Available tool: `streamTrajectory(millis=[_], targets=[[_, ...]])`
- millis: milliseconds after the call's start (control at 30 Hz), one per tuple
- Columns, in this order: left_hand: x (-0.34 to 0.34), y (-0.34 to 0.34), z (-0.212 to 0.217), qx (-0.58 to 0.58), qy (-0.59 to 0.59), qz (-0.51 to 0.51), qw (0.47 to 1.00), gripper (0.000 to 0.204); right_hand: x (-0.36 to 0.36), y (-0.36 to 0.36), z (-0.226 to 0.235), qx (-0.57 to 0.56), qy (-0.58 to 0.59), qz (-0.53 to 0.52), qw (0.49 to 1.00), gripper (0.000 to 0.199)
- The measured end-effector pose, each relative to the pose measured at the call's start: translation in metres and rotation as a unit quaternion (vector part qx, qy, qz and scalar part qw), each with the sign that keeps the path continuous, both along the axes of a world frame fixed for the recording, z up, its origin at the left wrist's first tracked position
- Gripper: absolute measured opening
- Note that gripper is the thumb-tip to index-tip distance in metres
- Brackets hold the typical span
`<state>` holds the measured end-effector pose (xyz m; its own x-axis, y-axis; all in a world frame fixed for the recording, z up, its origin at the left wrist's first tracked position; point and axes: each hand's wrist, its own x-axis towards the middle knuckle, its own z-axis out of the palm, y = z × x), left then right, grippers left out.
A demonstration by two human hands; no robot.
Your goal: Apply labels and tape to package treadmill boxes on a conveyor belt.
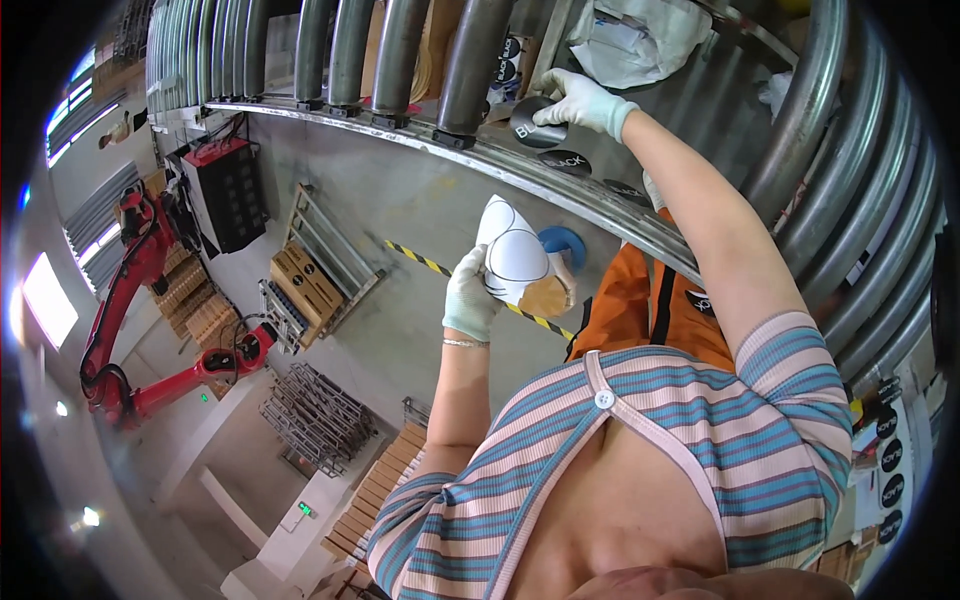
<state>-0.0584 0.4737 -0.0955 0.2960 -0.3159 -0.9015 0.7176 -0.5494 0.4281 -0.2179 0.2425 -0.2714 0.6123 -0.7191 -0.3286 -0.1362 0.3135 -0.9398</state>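
Note:
My right hand (582, 104), in a white glove, reaches over the conveyor frame. Its fingers are closed on the edge of a round black label (527, 122) with white lettering. Two more black labels, one of them (565, 162) in plainer sight, lie along the metal rail just below it. Lower and to the left, my gloved left hand (470, 297) grips a bundle of white label sheets (515, 252) marked with curved outlines. A brown piece (545, 297) shows at the bundle's lower end; what it is, I cannot tell.
Steel rollers (477, 70) run along the top and curve down the right side. A white plastic bag (640, 42) lies beyond my right hand. On the left stand a red robot arm (135, 270) and cartons (305, 285). A blue round object (563, 247) sits below the rail.

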Motion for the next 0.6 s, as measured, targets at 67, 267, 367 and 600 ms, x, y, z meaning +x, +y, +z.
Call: streamTrajectory(millis=[67,267,367,600], targets=[[-0.008,-0.003,-0.001,0.001,0.0,-0.008,1.0,0.027,0.008,0.003,-0.017,0.059,-0.033,-0.009,0.998,0.072],[-0.009,0.009,-0.002,0.009,0.003,-0.007,1.0,0.026,0.036,0.004,-0.017,0.045,0.035,0.02,0.998,0.08],[-0.012,0.011,0.0,0.017,0.008,-0.004,1.0,0.026,0.043,0.007,-0.009,0.056,0.042,0.033,0.997,0.083],[-0.019,0.007,0.006,-0.053,0.0,0.001,0.999,0.025,0.031,0.004,0.02,-0.112,0.224,0.085,0.964,0.099]])
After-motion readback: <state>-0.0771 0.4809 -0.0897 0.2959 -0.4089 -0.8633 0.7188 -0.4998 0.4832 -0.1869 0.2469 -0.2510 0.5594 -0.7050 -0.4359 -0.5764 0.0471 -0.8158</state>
